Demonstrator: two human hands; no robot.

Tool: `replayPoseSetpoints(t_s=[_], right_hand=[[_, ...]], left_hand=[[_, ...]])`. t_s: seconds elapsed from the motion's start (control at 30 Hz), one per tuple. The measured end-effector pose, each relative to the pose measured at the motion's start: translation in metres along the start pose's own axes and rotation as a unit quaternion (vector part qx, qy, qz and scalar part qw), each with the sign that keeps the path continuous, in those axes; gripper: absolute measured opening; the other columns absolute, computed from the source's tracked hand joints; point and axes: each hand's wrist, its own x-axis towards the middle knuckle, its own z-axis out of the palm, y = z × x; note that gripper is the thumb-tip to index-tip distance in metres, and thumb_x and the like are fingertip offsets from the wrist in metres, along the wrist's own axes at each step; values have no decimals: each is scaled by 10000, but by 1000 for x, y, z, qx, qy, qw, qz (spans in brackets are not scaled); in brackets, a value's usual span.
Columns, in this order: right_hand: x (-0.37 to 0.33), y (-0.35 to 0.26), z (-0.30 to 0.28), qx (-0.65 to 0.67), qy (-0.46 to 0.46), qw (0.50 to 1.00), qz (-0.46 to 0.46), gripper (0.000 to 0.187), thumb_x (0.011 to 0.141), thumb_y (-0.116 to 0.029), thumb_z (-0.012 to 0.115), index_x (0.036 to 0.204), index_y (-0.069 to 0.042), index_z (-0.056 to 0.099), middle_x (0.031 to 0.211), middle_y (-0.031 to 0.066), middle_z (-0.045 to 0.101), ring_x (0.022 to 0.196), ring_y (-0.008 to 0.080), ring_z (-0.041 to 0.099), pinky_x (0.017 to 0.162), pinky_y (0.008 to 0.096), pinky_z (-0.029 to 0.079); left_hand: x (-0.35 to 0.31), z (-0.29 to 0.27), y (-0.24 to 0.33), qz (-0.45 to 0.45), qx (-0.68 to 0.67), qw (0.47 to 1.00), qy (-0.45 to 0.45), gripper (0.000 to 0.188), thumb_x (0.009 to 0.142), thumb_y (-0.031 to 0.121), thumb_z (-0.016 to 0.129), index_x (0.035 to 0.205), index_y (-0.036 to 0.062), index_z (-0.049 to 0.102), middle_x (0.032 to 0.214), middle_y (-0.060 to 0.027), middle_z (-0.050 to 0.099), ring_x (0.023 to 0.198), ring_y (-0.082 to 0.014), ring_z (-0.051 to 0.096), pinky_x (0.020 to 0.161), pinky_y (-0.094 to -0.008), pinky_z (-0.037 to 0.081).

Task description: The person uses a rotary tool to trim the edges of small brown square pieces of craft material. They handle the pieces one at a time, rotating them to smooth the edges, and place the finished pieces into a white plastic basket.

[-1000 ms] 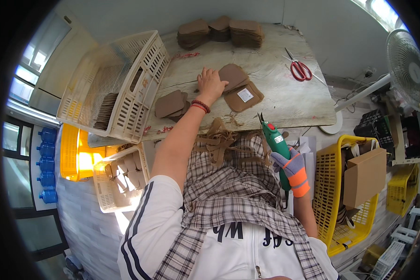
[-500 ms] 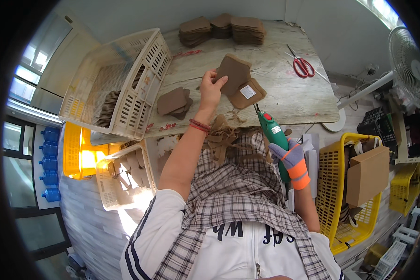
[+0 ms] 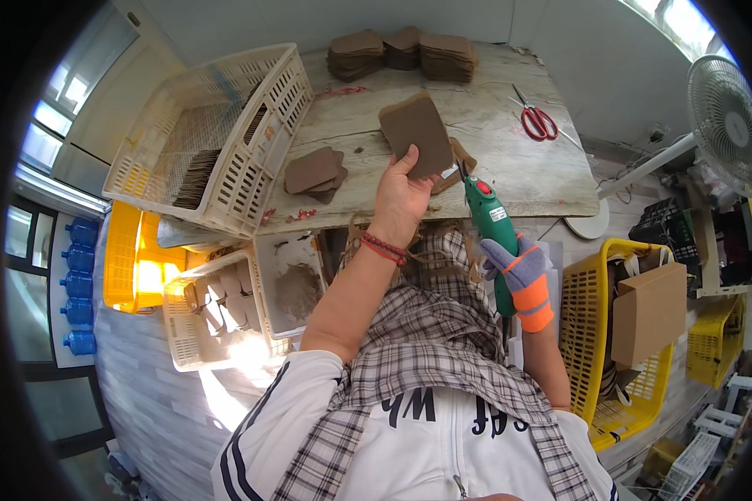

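My bare left hand (image 3: 403, 194) pinches the lower edge of a brown rounded-corner fabric piece (image 3: 415, 132), held up over the table. Another brown piece (image 3: 457, 157) with a white label lies partly hidden behind it. In my right hand (image 3: 516, 269), gloved in grey and orange, is a green handheld power cutter (image 3: 486, 210) with a red button. Its dark tip points up at the lower right edge of the pieces; whether it touches them I cannot tell. A small stack of brown pieces (image 3: 312, 170) lies left of my left hand.
Taller brown stacks (image 3: 447, 57) stand at the table's back. Red-handled scissors (image 3: 538, 123) lie to the right. A white crate (image 3: 263, 138) with brown pieces sits on the left. Below are a white bin (image 3: 180, 321) and yellow basket (image 3: 589, 326); a fan (image 3: 731, 117) stands right.
My left hand has moved right and nearer, shifting its grip to the piece's lower edge. The held piece now covers more of the labelled one. Brown scraps on my lap show less.
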Motion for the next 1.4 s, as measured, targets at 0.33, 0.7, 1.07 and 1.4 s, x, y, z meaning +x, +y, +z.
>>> replayPoseSetpoints(t_s=[0.33,0.7,1.07,1.4], right_hand=[[-10,-2,1,-7,14,1000,-14,361,779,-192,748,1007,25,572,731,56,632,543,86,567,458,223,463],[-19,-10,0,-56,22,998,-29,361,759,-192,762,976,30,577,710,43,623,548,75,565,460,212,442],[-23,-14,0,-57,41,997,-37,395,756,-192,764,1016,44,583,728,48,638,560,78,583,486,213,479],[-18,-14,-7,-52,54,997,-31,382,758,-170,762,1025,29,575,739,43,634,585,76,581,499,212,480]], left_hand=[[-10,1,-7,-22,36,999,-18,319,848,1,602,1139,92,508,1148,-64,582,1059,-239,565,901,-397,461],[-15,1,-3,53,114,991,-34,273,832,-26,608,1082,56,537,1094,-63,615,984,-208,606,858,-347,505],[-27,5,-12,52,167,983,-58,265,826,-60,582,1073,26,538,1077,-106,625,994,-247,616,904,-379,525],[-41,-7,-25,31,247,965,-79,317,820,-80,582,1119,18,550,1084,-94,634,965,-198,626,860,-338,526]])
